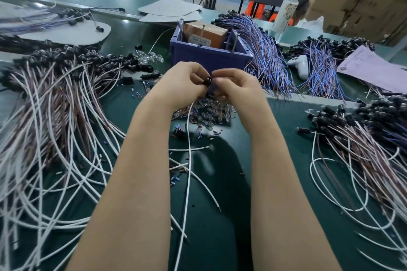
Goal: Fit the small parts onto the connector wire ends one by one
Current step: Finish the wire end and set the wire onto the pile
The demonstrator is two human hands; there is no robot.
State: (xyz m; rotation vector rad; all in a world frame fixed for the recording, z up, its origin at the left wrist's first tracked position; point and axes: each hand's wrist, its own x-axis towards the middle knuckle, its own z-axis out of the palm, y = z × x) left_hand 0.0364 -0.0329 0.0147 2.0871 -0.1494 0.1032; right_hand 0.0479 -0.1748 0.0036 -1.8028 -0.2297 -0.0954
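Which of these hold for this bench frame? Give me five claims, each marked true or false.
1. The left hand pinches a black connector, and the right hand has its fingertips at it. True.
2. A blue bin stands just behind the hands. True.
3. The blue bin is empty. False: it holds a brown box.
4. The blue-purple wires are piled on the left of the table. False: the blue-purple wires lie right of the bin, and the white-and-brown wires are on the left.
5. Clear bulbs lie in a pile on the table below the hands. True.
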